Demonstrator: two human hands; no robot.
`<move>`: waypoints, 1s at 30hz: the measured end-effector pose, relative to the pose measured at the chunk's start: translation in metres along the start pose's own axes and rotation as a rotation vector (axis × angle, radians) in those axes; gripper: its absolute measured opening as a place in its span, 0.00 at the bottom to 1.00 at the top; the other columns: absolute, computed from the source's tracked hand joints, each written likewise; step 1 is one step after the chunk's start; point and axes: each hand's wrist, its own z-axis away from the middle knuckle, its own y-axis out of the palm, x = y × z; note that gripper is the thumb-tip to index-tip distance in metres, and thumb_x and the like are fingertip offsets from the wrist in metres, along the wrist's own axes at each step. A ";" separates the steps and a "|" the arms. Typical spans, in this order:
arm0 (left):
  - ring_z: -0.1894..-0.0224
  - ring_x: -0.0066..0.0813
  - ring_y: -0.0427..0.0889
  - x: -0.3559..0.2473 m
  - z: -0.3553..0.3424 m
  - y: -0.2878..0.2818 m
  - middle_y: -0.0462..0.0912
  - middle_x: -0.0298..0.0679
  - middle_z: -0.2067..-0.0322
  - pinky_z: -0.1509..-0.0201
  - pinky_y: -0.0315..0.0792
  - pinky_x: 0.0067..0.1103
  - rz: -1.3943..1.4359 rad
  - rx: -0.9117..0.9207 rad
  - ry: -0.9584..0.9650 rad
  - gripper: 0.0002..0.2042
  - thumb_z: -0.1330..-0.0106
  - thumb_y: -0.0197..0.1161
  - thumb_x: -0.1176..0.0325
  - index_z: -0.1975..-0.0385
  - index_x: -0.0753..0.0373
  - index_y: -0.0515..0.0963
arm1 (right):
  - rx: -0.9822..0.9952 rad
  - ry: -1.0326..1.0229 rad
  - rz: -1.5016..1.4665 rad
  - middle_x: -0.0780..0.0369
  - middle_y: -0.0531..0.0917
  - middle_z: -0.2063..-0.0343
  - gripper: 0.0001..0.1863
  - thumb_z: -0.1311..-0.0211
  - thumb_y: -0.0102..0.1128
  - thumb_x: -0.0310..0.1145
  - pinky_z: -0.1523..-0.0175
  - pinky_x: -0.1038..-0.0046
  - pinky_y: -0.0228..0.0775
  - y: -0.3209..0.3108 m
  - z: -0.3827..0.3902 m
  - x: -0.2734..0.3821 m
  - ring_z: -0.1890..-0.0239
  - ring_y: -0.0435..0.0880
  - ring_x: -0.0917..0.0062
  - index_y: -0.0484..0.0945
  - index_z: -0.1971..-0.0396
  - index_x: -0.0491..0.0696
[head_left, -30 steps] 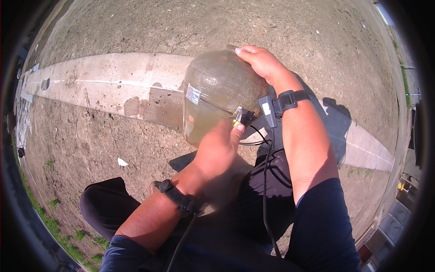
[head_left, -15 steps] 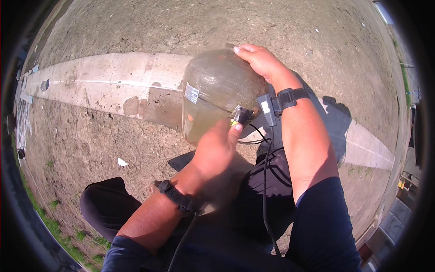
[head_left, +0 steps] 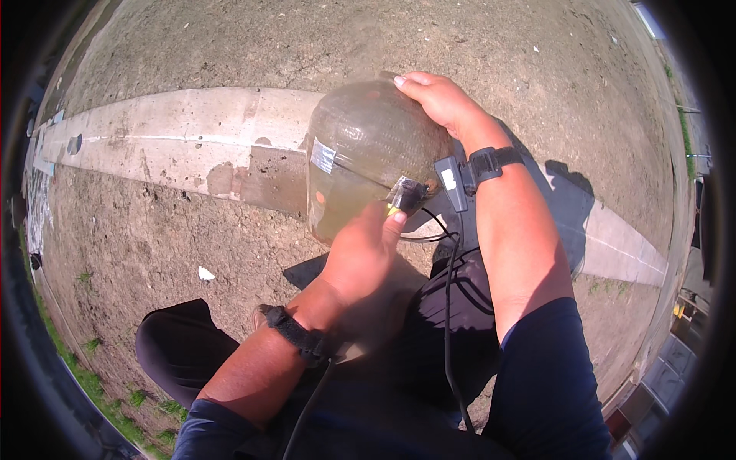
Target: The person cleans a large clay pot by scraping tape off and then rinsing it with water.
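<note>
A large rounded, translucent olive-brown container [head_left: 368, 126] with orange spots stands in front of me. Its kind is not clear. A silver tape patch [head_left: 323, 156] is on its left side, with a thin dark line running from it to a silver and black patch [head_left: 409, 190] near the lower right. My left hand [head_left: 359, 253] is closed at that second patch, thumb on top, with a small yellow thing [head_left: 393, 209] showing at its fingertips; the rest is hidden. My right hand [head_left: 438, 100] lies on the container's far right edge, steadying it, thumb and fingers spread along the rim.
A pale concrete strip [head_left: 184, 115] with damp patches crosses bare soil [head_left: 192, 238] left to right. Black cables [head_left: 448, 330] run from straps on both wrists past my knees. A white scrap [head_left: 205, 273] lies on the soil. Grass grows at the lower left.
My left hand and the yellow thing have shifted slightly left and down. The container has tipped or slid a touch leftward. My right hand stays on its edge.
</note>
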 end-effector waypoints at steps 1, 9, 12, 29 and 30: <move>0.60 0.64 0.77 0.001 0.000 0.000 0.79 0.59 0.67 0.56 0.70 0.45 -0.003 0.009 -0.008 0.16 0.22 0.52 0.57 0.60 0.68 0.70 | 0.006 0.007 -0.007 0.60 0.85 0.50 0.25 0.30 0.60 0.49 0.41 0.71 0.69 0.000 0.000 0.000 0.48 0.80 0.75 0.81 0.45 0.45; 0.59 0.64 0.77 0.011 0.007 -0.001 0.79 0.60 0.65 0.55 0.70 0.46 0.005 0.033 -0.032 0.17 0.22 0.51 0.57 0.59 0.68 0.71 | -0.005 0.012 0.000 0.60 0.84 0.49 0.25 0.30 0.61 0.49 0.41 0.70 0.69 -0.001 0.000 0.001 0.47 0.80 0.75 0.80 0.44 0.46; 0.59 0.64 0.77 0.012 0.009 -0.001 0.79 0.60 0.64 0.54 0.70 0.46 0.004 0.045 -0.047 0.17 0.22 0.50 0.56 0.59 0.68 0.71 | -0.011 0.016 -0.003 0.60 0.84 0.48 0.25 0.30 0.60 0.49 0.40 0.69 0.69 0.000 -0.001 0.001 0.46 0.79 0.74 0.80 0.43 0.46; 0.73 0.43 0.81 0.054 0.033 0.012 0.79 0.48 0.77 0.66 0.75 0.32 -0.169 -0.043 0.055 0.17 0.23 0.54 0.57 0.51 0.69 0.74 | 0.007 0.011 -0.013 0.60 0.83 0.46 0.26 0.30 0.60 0.49 0.38 0.69 0.67 -0.001 -0.001 0.003 0.43 0.78 0.74 0.79 0.42 0.46; 0.70 0.47 0.82 0.049 0.033 0.007 0.80 0.51 0.74 0.64 0.75 0.33 -0.107 -0.013 -0.021 0.17 0.23 0.55 0.58 0.51 0.69 0.74 | 0.004 0.018 -0.019 0.60 0.83 0.46 0.26 0.30 0.60 0.49 0.38 0.69 0.67 0.000 0.000 0.003 0.44 0.78 0.74 0.79 0.42 0.46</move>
